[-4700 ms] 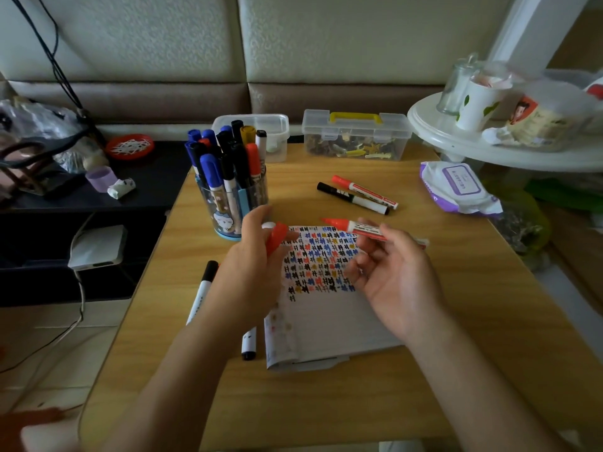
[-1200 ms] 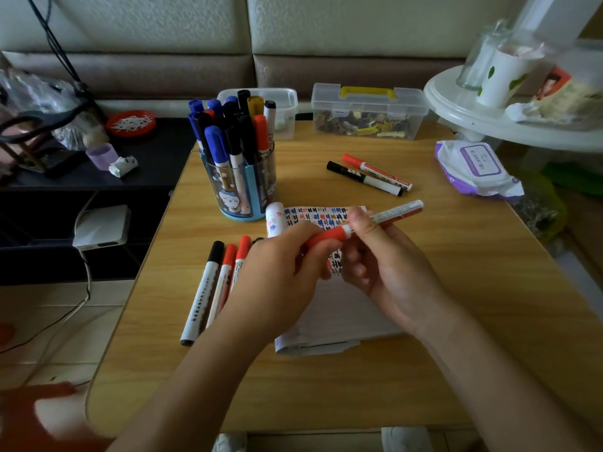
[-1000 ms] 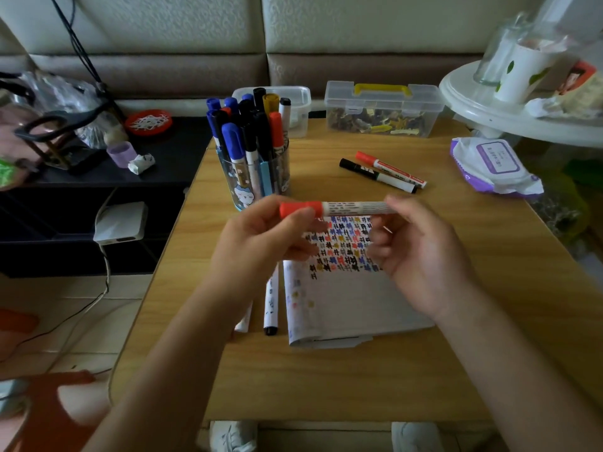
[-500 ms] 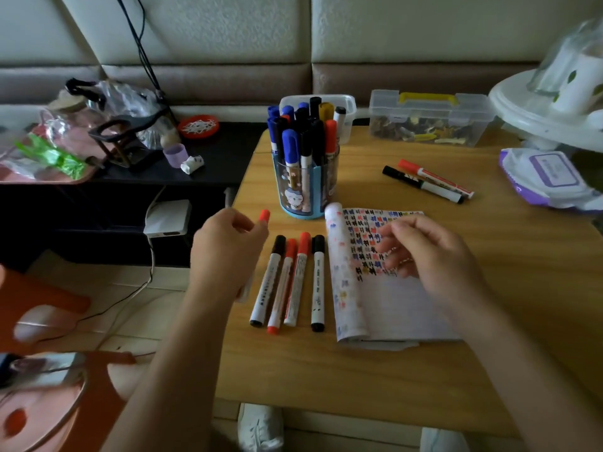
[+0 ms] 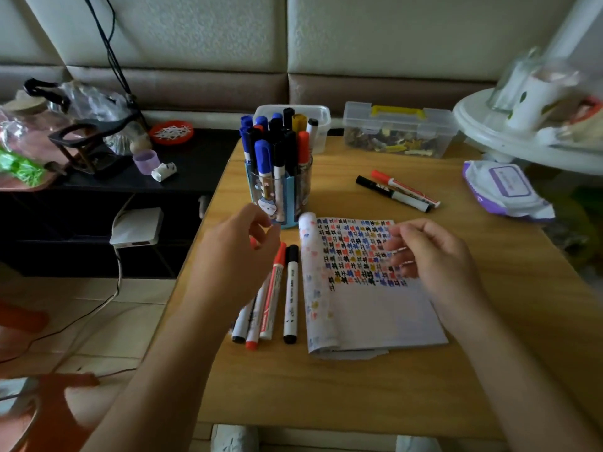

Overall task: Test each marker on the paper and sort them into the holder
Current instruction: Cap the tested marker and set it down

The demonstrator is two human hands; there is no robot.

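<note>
A clear holder [image 5: 281,194] packed with blue, black, red and yellow markers stands at the table's back left. In front of it lies the paper [image 5: 375,316], its upper half filled with coloured test marks. A row of capped markers [image 5: 289,290] lies left of the paper. My left hand [image 5: 236,256] hovers over that row with curled fingers, and the red cap of a red marker [image 5: 253,242] peeks out between thumb and fingers. My right hand [image 5: 432,257] floats above the paper's right side, loosely curled and holding nothing. One black and one red marker [image 5: 396,190] lie behind the paper.
Behind the holder are a clear tub [image 5: 318,120] and a lidded box [image 5: 398,130] with a yellow handle. A wipes pack [image 5: 504,190] lies at the right edge of the wooden table [image 5: 326,389]. A white round stand [image 5: 522,141] sits at the right, a dark cluttered shelf [image 5: 107,177] at the left.
My left hand took the capped red marker from both hands and carried it down over the row of markers. My right hand let go and hovers over the paper.
</note>
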